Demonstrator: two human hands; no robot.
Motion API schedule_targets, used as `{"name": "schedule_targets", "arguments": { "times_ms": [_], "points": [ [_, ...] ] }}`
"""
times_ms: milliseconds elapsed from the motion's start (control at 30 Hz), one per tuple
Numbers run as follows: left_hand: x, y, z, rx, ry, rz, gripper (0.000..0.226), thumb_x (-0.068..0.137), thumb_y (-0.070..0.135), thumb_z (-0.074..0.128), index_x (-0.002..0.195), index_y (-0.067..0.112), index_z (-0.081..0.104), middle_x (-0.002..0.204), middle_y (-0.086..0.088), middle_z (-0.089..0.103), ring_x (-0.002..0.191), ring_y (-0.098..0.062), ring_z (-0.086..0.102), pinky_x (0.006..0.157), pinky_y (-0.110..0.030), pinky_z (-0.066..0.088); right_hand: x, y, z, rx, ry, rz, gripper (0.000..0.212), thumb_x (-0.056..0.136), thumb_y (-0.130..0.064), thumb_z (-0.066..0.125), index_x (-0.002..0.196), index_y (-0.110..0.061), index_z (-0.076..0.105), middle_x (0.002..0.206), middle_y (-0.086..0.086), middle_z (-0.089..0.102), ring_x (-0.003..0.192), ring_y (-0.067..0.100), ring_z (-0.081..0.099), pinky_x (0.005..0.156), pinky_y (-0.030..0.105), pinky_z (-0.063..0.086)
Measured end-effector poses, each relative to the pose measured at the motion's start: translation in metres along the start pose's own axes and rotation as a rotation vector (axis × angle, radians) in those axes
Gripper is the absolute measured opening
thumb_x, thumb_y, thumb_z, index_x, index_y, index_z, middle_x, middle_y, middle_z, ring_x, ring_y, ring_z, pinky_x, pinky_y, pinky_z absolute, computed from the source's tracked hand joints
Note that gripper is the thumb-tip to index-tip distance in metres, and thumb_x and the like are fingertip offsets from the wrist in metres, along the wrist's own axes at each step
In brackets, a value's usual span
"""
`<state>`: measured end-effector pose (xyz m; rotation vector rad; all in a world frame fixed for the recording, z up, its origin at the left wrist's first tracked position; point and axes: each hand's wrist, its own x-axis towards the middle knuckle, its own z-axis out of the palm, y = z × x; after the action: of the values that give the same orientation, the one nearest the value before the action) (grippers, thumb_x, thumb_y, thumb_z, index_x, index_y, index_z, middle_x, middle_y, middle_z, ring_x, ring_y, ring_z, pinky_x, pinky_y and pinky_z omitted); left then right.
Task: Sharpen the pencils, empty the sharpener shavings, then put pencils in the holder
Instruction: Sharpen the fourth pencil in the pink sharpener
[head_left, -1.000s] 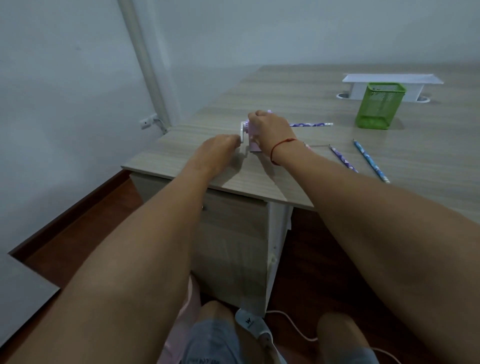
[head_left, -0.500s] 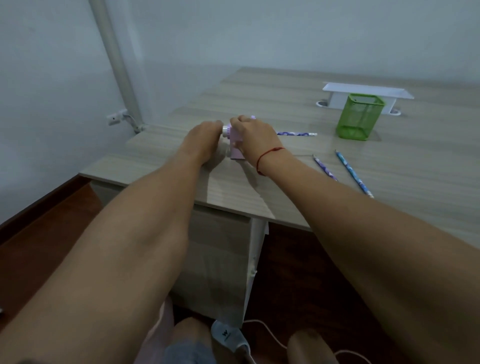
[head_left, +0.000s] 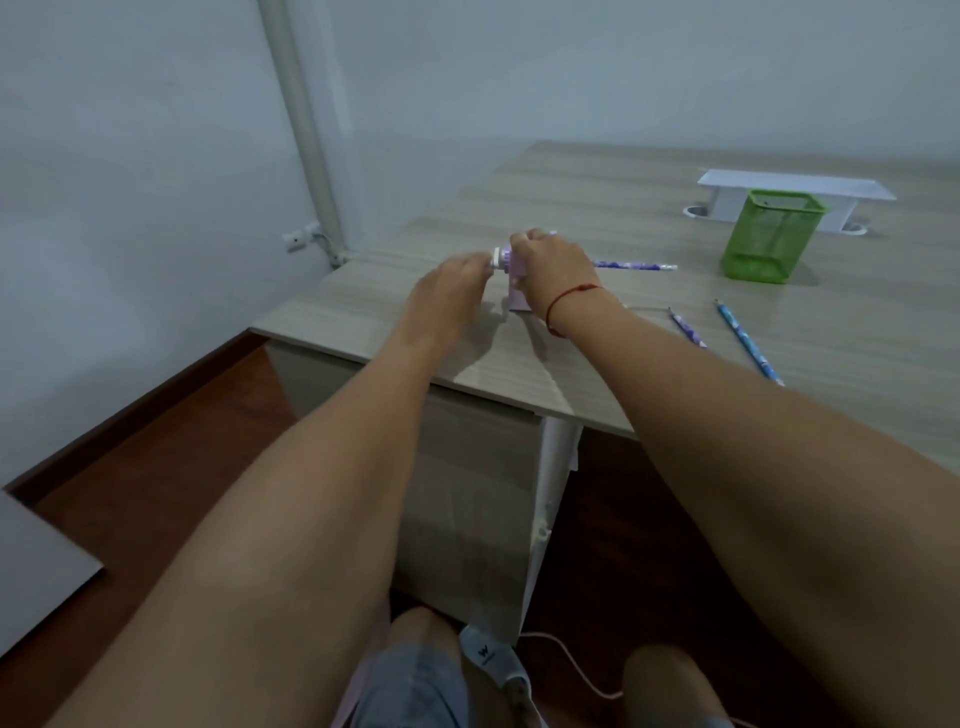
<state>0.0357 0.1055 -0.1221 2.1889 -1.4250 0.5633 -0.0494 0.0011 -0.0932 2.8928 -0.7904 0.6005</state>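
Wooden desk (head_left: 571, 208), right hand (head_left: 550, 270) gripping pink sharpener (head_left: 519, 300) from above, left hand (head_left: 447, 296) pinching its crank (head_left: 497, 258); pencils (head_left: 748, 340) to the right

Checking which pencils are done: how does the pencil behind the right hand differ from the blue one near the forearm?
The purple pencil lies crosswise, one end hidden behind the right hand on the sharpener; the blue pencil lies loose, pointing away from the desk edge, untouched. Both are outside the holder.
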Motion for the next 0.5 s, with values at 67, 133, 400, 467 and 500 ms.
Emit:
{"name": "schedule_targets", "arguments": {
  "times_ms": [67,133,400,467,500],
  "points": [
    [-0.009,0.002,0.002,-0.035,-0.048,-0.011,0.02,0.097,0.015,0.039,0.104,0.009,0.057,0.104,-0.015,0.064,0.096,-0.031,0.059,0.071,-0.034,0.037,0.001,0.001,0.001,0.01,0.008,0.006,0.029,0.094,-0.013,0.048,0.121,-0.006,0.055,0.124,0.016,0.057,0.116,0.037,0.055,0.093,0.045,0.048],
    [-0.012,0.003,0.005,-0.058,-0.101,-0.032,0.021,0.097,0.016,0.038,0.096,0.01,0.057,0.099,-0.014,0.064,0.09,-0.03,0.059,0.071,-0.034,0.039,0.001,0.002,0.003,0.017,0.002,0.006,0.029,0.093,-0.012,0.049,0.121,-0.006,0.054,0.124,0.016,0.057,0.116,0.037,0.055,0.093,0.046,0.048],
    [0.029,-0.009,0.023,0.134,-0.367,-0.036,0.026,0.092,0.019,0.044,0.102,0.008,0.065,0.108,-0.02,0.066,0.099,-0.037,0.061,0.078,-0.037,0.045,0.005,0.006,0.007,0.018,0.02,0.008,0.031,0.094,-0.013,0.044,0.122,-0.006,0.054,0.127,0.015,0.056,0.118,0.036,0.054,0.092,0.044,0.046],
    [0.04,-0.014,0.031,0.146,-0.346,-0.014,0.027,0.092,0.019,0.044,0.106,0.009,0.065,0.111,-0.02,0.066,0.102,-0.038,0.061,0.082,-0.04,0.048,0.007,0.007,0.008,0.014,0.017,0.017,0.031,0.094,-0.014,0.045,0.123,-0.007,0.054,0.127,0.014,0.056,0.118,0.035,0.055,0.092,0.042,0.046],
    [0.043,-0.017,0.035,0.144,-0.32,-0.006,0.026,0.091,0.019,0.046,0.106,0.009,0.064,0.11,-0.021,0.065,0.102,-0.039,0.061,0.082,-0.041,0.048,0.008,0.007,0.009,0.01,0.017,0.015,0.03,0.094,-0.014,0.046,0.123,-0.008,0.054,0.127,0.013,0.056,0.118,0.034,0.055,0.092,0.042,0.047]
  ]
}}
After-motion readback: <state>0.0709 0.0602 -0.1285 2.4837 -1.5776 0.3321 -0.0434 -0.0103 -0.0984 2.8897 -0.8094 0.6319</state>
